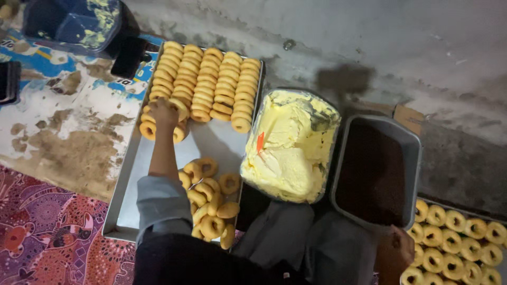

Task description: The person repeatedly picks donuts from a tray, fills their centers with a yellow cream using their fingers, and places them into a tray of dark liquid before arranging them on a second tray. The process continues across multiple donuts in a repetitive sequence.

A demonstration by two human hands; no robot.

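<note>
Doughnuts, plain and golden, stand on edge in four tight rows at the far end of a long metal tray set on the floor.

Head view: the person's left hand reaches out along the tray's left side to the near end of the leftmost row. Fingers curl over one ring there; whether it is actually pinched or only touched cannot be told, since the back of the hand hides the fingertips. A loose heap of doughnuts lies unsorted at the near end of the same tray, just beside the grey sleeve. Bare metal separates heap and rows.

To the right of the tray sits a clear tub of pale yellow cream, a small orange tool stuck in it. Next to that, a grey bin of dark brown sprinkles or powder. The right hand rests low near the bin's near corner, loosely closed, nothing visibly in it. A second tray of doughnuts fills the lower right corner.

Risks, as judged: the standing rows lean on each other, so a nudge at the row end could topple several. The sleeve hangs close over the heap and could drag pieces off the tray edge onto the stained floor.
</note>
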